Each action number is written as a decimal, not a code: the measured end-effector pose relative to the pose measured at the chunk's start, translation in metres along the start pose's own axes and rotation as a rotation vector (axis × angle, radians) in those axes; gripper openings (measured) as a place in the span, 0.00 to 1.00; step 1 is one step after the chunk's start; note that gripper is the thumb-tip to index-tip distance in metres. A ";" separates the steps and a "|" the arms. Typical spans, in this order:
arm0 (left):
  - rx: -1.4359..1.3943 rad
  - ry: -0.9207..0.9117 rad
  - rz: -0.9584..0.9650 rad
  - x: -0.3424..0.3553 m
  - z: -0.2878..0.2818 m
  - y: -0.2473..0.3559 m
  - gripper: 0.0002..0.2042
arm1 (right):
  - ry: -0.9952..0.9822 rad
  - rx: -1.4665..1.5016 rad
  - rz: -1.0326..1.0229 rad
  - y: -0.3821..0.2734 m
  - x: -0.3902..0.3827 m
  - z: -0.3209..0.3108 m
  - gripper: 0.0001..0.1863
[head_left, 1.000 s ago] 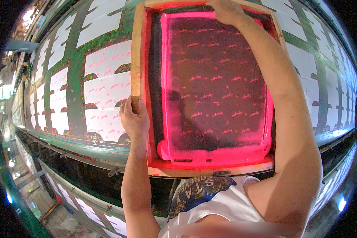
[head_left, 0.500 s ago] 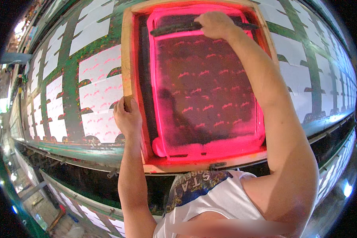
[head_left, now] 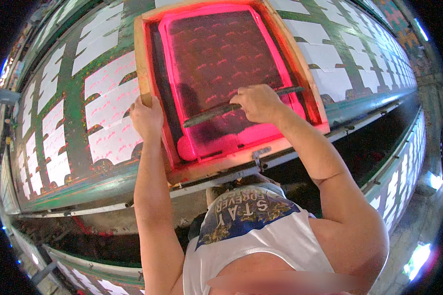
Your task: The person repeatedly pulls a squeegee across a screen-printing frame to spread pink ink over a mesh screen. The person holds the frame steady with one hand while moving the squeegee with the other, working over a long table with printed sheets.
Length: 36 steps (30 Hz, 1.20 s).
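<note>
In front of me lies a wood-framed printing screen [head_left: 143, 69], turned slightly in the view, with a dark mesh [head_left: 221, 54] showing rows of small pink marks. My right hand [head_left: 258, 104] is closed over the middle of a long dark squeegee [head_left: 209, 117], which spans the near part of the mesh at a slant. Bright pink ink [head_left: 219, 146] lies along the near end and down both sides of the mesh. On the screen's left rail, my left hand [head_left: 147, 119] is closed around the wood. Its fingertips are partly hidden.
The screen sits on a long green table [head_left: 79, 110] bearing rows of white cut pieces. Pieces on the left [head_left: 112, 130] carry pink prints; those on the right [head_left: 325, 61] look plain. A metal rail [head_left: 93, 210] runs along the table's near edge. Another table with white pieces stands at lower right.
My right hand has drawn the squeegee from the far end of the mesh to near its close end. My left hand stays on the frame. The whole view has shifted and turned a little.
</note>
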<state>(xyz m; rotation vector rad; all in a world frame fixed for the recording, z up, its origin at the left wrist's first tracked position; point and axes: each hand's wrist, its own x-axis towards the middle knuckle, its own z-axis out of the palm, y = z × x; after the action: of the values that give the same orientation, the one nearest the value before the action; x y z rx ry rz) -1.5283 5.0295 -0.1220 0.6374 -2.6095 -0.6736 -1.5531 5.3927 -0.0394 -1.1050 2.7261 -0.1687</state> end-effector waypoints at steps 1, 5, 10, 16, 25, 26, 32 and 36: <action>0.005 -0.001 0.011 0.000 0.000 -0.001 0.23 | -0.020 -0.004 0.017 -0.011 -0.017 0.004 0.19; 0.045 -0.047 -0.031 -0.001 -0.004 0.004 0.25 | -0.013 -0.053 0.029 -0.049 -0.069 0.021 0.21; 0.127 -0.054 -0.095 -0.005 -0.009 0.014 0.28 | 0.100 -0.027 -0.016 -0.066 -0.106 0.038 0.27; 0.271 -0.081 -0.161 -0.002 -0.008 0.018 0.32 | 0.229 0.104 -0.148 -0.055 -0.129 0.048 0.36; 0.482 -0.041 -0.178 0.000 0.000 0.029 0.36 | 0.546 0.375 -0.133 0.073 -0.201 0.032 0.22; 0.516 -0.018 -0.197 -0.001 0.002 0.031 0.36 | 0.589 0.394 -0.053 0.093 -0.207 0.032 0.20; 0.558 -0.041 -0.213 0.004 0.004 0.030 0.35 | 0.692 0.322 0.318 0.185 -0.209 0.038 0.29; 0.499 -0.027 -0.223 0.004 0.004 0.024 0.35 | 0.638 0.403 0.432 0.219 -0.177 0.050 0.35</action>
<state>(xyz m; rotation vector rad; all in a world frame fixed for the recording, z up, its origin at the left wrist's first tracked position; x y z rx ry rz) -1.5418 5.0478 -0.1116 1.0802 -2.7700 -0.0752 -1.5658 5.6710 -0.1028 -0.3705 3.1565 -1.1052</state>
